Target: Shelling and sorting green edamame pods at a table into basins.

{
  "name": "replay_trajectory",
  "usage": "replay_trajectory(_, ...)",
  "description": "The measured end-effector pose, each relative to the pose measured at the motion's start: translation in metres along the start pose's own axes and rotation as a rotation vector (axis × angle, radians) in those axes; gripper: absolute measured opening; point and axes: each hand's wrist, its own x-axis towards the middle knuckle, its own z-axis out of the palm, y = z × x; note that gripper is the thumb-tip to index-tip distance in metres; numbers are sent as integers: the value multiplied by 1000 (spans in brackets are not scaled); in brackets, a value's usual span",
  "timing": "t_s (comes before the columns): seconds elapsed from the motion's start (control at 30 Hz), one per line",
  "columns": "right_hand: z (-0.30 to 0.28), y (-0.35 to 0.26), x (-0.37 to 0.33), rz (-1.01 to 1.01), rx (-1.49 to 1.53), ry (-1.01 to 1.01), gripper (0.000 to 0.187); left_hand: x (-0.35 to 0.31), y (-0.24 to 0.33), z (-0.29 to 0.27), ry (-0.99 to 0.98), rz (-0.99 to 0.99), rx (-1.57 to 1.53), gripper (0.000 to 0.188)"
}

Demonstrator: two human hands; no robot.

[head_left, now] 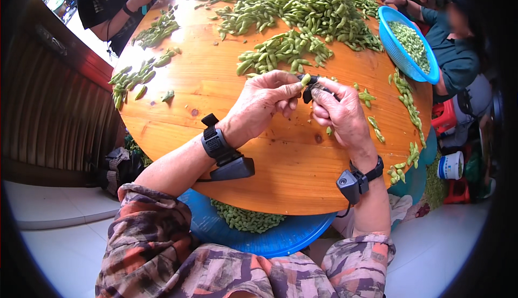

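On the left, the left hand pinches a single edamame pod between thumb and forefinger, above the wooden counter. A loose pod cluster lies just beyond the hands. The pinched pod sits between the two hands, at the left one's fingertips, its long axis looking steep, though fingers partly hide it. Just beside it is a small black tool, kind unclear, gripped by the right hand; the left hand is nearer, touching the pod.
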Motion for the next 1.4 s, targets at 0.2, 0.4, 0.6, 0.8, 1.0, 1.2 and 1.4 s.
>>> replay_trajectory(0.2, 5, 2, -1, -2, 94, -68, 17, -2, -1, 5, 61, 96, 121, 7)
replay_trajectory(0.4, 8, 8, 1, -24, 67, -57, 17, -2, -7, 6, 121, 162, 135, 11)
replay_trajectory(0.6, 8, 6, 0, -18, 52, -53, 18, 0, -8, 6, 123, 199, 137, 17)
replay_trajectory(0.8, 9, 1, -2, -22, 3, -79, 23, 0, -5, 7, 150, 246, 185, 18)
replay_trajectory(1.0, 8, 5, -1, -57, -74, -29, 24, -3, -5, 7, 77, 226, 150, 20)
replay_trajectory(1.2, 1, 1, -2, -49, 97, -128, 24, -1, 2, -2, -233, -75, -300, 22)
replay_trajectory(1.4, 4, 1, 0, -50, -232, -10, 21, 1, 5, 1, -142, -39, -45, 23)
